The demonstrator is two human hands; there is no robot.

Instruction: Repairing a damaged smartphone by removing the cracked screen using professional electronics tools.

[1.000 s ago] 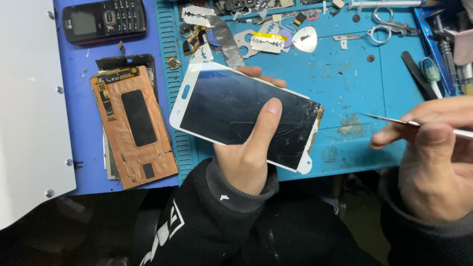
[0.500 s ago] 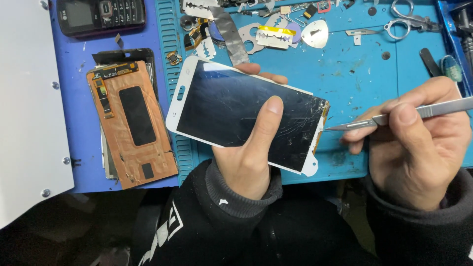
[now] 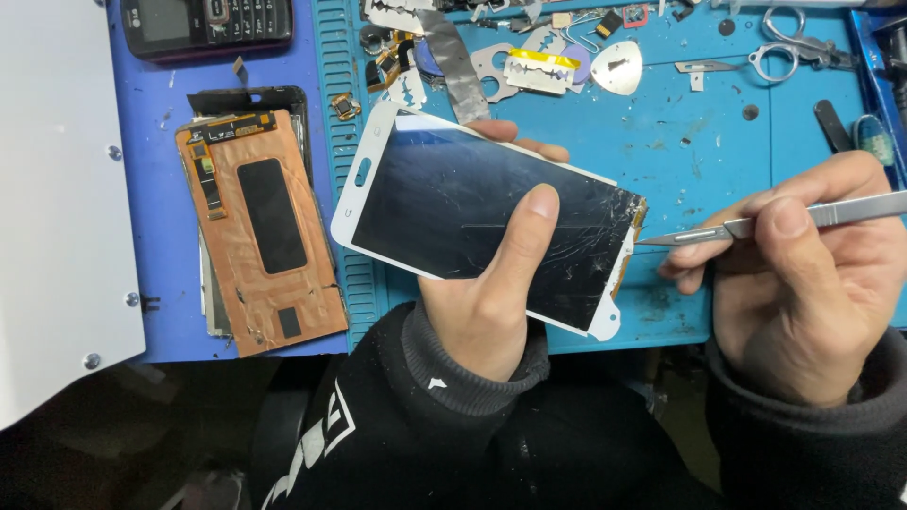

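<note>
My left hand (image 3: 491,293) grips a white-framed phone screen (image 3: 444,203) with cracked black glass, thumb lying across its face. The cracks gather at the right end of the screen. My right hand (image 3: 803,283) holds a thin metal scalpel (image 3: 756,225) like a pen. Its blade tip touches the cracked right edge of the screen, where a copper-coloured layer shows under the glass.
A copper-backed display panel (image 3: 260,241) lies face down on the blue mat (image 3: 699,151) to the left. A black keypad phone (image 3: 208,21) sits at the top left. Razor blades (image 3: 537,68), a pick (image 3: 616,68), scissors (image 3: 794,47) and small parts crowd the mat's far side. A white panel (image 3: 52,189) covers the left.
My right hand has brought the scalpel leftward until its tip reaches the screen's cracked right edge. The screen in my left hand has stayed at about the same angle.
</note>
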